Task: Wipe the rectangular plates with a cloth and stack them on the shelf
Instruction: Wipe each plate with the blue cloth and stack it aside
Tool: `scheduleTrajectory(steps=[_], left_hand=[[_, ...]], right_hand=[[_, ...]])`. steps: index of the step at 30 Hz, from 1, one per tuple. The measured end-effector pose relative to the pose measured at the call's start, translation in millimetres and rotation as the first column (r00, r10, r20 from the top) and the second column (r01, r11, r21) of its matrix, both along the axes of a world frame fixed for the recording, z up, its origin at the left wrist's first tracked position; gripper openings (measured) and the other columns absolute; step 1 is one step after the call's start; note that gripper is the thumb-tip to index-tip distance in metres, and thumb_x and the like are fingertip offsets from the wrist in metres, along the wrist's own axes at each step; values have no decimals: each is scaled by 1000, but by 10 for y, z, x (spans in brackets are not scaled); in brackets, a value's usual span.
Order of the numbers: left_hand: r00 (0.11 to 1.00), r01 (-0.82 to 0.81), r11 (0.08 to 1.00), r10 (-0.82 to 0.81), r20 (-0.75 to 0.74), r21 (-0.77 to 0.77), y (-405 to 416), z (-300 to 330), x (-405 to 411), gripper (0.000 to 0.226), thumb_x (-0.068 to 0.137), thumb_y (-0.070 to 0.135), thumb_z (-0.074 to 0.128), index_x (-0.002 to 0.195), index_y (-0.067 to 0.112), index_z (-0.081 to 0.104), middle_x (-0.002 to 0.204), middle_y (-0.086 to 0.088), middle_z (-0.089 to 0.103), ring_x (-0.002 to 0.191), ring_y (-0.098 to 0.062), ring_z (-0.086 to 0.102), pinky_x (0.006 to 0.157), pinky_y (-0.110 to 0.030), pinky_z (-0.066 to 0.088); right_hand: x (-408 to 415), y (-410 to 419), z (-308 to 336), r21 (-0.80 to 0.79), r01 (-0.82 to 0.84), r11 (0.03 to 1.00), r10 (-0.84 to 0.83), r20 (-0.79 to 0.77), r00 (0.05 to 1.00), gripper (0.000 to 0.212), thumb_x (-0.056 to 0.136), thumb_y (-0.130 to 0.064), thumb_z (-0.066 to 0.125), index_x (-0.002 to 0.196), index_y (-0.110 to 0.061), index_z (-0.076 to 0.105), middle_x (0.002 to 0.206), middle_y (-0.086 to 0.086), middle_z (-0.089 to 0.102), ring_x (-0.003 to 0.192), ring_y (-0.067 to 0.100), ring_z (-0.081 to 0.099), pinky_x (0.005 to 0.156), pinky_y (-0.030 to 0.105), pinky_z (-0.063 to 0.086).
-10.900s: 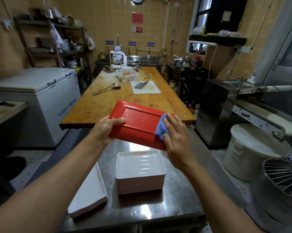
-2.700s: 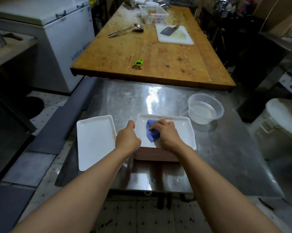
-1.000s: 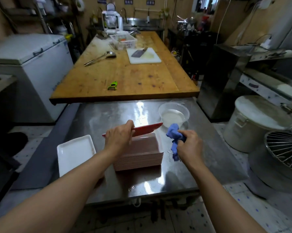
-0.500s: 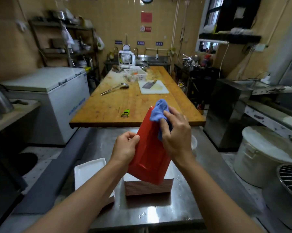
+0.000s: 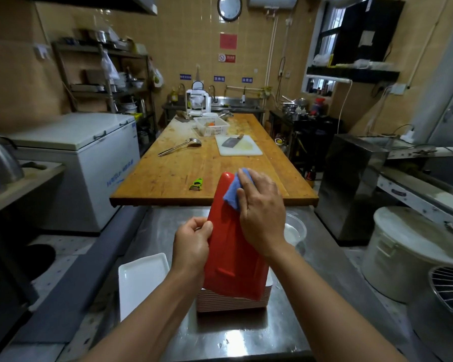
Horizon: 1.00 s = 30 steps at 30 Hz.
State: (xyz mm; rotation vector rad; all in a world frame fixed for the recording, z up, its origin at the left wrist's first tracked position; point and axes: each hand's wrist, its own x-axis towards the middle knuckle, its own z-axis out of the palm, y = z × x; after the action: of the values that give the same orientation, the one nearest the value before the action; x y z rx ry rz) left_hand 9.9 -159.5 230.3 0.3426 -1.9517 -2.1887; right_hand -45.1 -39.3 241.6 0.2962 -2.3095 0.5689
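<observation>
I hold a rectangular plate (image 5: 228, 254) upright over the steel table, its red underside toward me. My left hand (image 5: 192, 246) grips its left edge. My right hand (image 5: 262, 212) presses a blue cloth (image 5: 232, 194) flat against the upper part of the red underside, fingers straight. Below the plate stands a stack of rectangular plates (image 5: 230, 301), mostly hidden by it. A single white rectangular plate (image 5: 139, 280) lies to the left of the stack.
A clear bowl of water (image 5: 294, 231) stands on the steel table (image 5: 246, 335) to the right. Beyond it a wooden table (image 5: 168, 178) carries a green peeler (image 5: 196, 184), a ladle, a cutting board with a cleaver, and a white basket. A white bucket (image 5: 403, 254) stands at right.
The cloth under my right hand has slid a little down the red underside from the plate's top corner. My left hand keeps its grip on the left edge. The view has tilted up.
</observation>
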Motion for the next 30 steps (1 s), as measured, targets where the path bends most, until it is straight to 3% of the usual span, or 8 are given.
scheduleTrajectory(steps=[6, 12, 16, 19, 21, 24, 27, 30], left_hand=[[1000, -18, 995, 15, 27, 95, -40, 55, 32, 17, 96, 8, 47, 86, 9, 61, 77, -14, 65, 73, -28, 61, 80, -52, 53], [998, -33, 971, 19, 57, 238, 18, 90, -60, 18, 96, 7, 48, 81, 9, 58, 76, -15, 62, 71, -28, 59, 79, -49, 52], [993, -109, 928, 88, 74, 355, 32, 106, -189, 19, 95, 7, 49, 78, 13, 55, 74, -10, 59, 65, -22, 56, 73, -39, 51], [985, -171, 903, 153, 78, 394, 10, 144, -317, 20, 94, 8, 51, 76, 15, 54, 75, -7, 59, 66, -19, 56, 75, -38, 51], [983, -184, 890, 170, 71, 417, 2, 148, -369, 20, 94, 9, 52, 75, 16, 54, 75, -6, 59, 67, -19, 57, 75, -39, 51], [987, -157, 885, 137, 78, 438, 41, 104, -376, 18, 95, 13, 50, 79, 18, 56, 79, -5, 63, 73, -21, 60, 75, -40, 51], [994, -106, 870, 75, 82, 482, 73, 74, -371, 18, 99, 18, 45, 85, 19, 57, 83, -3, 64, 76, -21, 62, 66, -37, 50], [996, -72, 893, 42, 77, 444, 55, 70, -416, 20, 101, 18, 40, 85, 18, 52, 84, -5, 62, 75, -20, 60, 62, -35, 48]], right_hand=[[-44, 312, -123, -286, -12, 958, 58, 152, 987, 50, 99, -34, 29, 144, -13, 36, 141, 10, 39, 129, 25, 39, 103, 33, 33], [-23, 171, -26, -295, 57, 954, 2, 195, 981, 51, 101, -28, 35, 149, -19, 21, 150, 10, 24, 133, 28, 31, 103, 36, 33], [183, 84, -280, -287, 41, 957, 31, 242, 970, 56, 98, -34, 31, 150, -23, 14, 143, 12, 34, 120, 27, 43, 96, 39, 41], [393, 32, -501, -365, 19, 931, 99, 300, 949, 64, 89, -41, 26, 149, -22, 19, 137, 10, 41, 117, 24, 46, 97, 37, 41], [493, 49, -561, -497, 3, 868, 158, 281, 947, 59, 92, -39, 40, 147, -24, 26, 128, 3, 46, 113, 14, 47, 96, 25, 39], [468, 178, -439, -745, 13, 667, 265, 254, 930, 50, 87, -20, 64, 133, -30, 48, 116, -10, 55, 100, -3, 54, 87, 12, 43], [366, 307, -272, -910, 66, 410, 417, 252, 873, 41, 75, -9, 75, 105, -31, 59, 98, 11, 68, 81, 21, 68, 76, 40, 58], [278, 374, -190, -924, 66, 375, 449, 244, 860, 41, 70, -1, 77, 100, -22, 58, 90, 17, 68, 71, 24, 66, 70, 43, 56]])
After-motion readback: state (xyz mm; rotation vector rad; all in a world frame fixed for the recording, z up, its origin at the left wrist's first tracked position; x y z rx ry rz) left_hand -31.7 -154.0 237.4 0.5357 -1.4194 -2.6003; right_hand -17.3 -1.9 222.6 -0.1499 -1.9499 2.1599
